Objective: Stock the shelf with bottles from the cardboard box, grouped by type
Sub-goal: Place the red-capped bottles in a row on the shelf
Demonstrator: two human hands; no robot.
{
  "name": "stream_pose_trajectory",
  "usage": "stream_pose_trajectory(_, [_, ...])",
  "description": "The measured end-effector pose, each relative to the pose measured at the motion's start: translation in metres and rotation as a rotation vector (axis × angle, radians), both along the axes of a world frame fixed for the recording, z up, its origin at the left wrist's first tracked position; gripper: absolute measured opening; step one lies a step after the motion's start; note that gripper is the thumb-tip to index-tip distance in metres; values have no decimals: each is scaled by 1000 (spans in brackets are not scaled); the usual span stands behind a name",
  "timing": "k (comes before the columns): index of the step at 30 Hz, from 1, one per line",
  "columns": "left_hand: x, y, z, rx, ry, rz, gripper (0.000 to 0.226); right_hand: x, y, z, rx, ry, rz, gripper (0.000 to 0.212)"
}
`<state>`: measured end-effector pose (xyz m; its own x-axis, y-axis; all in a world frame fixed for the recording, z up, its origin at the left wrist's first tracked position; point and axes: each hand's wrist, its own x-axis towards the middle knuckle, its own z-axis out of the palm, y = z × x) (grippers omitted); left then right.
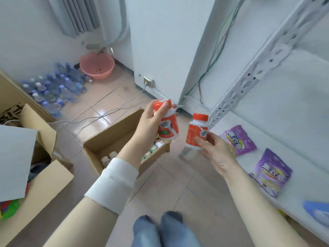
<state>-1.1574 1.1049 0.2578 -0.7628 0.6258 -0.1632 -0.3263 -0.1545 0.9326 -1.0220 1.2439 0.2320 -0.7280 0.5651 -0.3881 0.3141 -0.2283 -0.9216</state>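
— What's on my feed?

— My left hand (151, 120) curls round a smooth cylindrical plastic bottle (168, 126) with an orange cap and a glossy orange-and-white label. Its long axis leans, cap up and to the left, above the open cardboard box (114, 136).

— And the other?

— My right hand (215, 150) pinches a second bottle (196, 133) of the same kind low on its body. It's nearly upright, cap on top, near the white shelf (284, 107) and its perforated metal post (249, 82). Soft purple pouches (238, 139) lie flat there.

2 orange btls (168, 127), 2 purple pkts (238, 139), 1 basin (97, 65).
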Motion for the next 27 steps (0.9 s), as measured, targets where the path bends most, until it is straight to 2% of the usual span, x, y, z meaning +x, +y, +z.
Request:
stream_pose_trajectory(2, [34,26,36,55,81,-79,25,43,17,30,79,47,-59,15])
stream_pose_trajectory(6, [112,90,96,129,201,-161,9,136,56,83,193,153,-232,15])
stream_pose_trajectory(8, [158,126,122,170,242,-220,13,187,80,108,221,205,-308,17])
stream_pose_trajectory(10, [208,164,147,210,264,-278,28,244,107,135,255,253,-346,20])
stream_pose_trajectory(12, [261,203,168,221,294,-345,38,306,133,161,282,291,-375,33])
stream_pose_trajectory(15, [338,261,192,255,339,-481,35,398,169,192,328,318,-438,50])
stream_pose_trajectory(17, [382,291,207,273,366,-558,39,449,190,208,364,315,-483,50])
stream_pose_trajectory(19, [422,320,224,267,401,-628,40,494,215,223,410,304,-534,40])
stream_pose_trajectory(21, [444,343,236,250,446,-658,32,519,236,234,457,292,-580,31])
stream_pose_trajectory(23, [470,377,250,226,512,-670,23,548,263,247,503,300,-630,33])
stream_pose_trajectory(27, [500,446,272,187,638,-668,30,579,318,272,555,321,-693,42])
